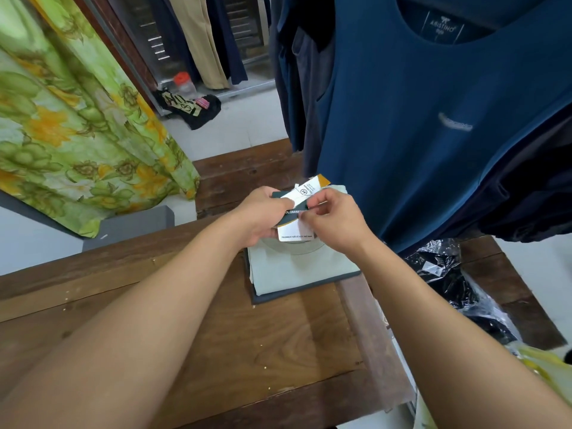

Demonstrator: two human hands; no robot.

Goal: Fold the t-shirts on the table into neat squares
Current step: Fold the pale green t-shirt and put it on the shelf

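Pale shirt (297, 267) — folded, flat on table (278, 342), atop folded dark shirt (309, 288). Tags (295, 222) — card, above its collar; left hand (263, 216) grips them, right hand (335, 226) pinches their edge.

Only two arms in view. Left forearm (154, 305) is bare from the lower frame edge to the wrist. Right forearm (448, 320) same, bare up to the lower right corner. Both look smooth; fine hair too blurred to judge. Left hand (263, 216) bare, back and knuckles toward the camera. Right hand (335, 222) bare too, back toward the camera, knuckle ridges showing. Wrists and fingers bare. Nails too small to make out. Anything worn above the elbows is out of frame.
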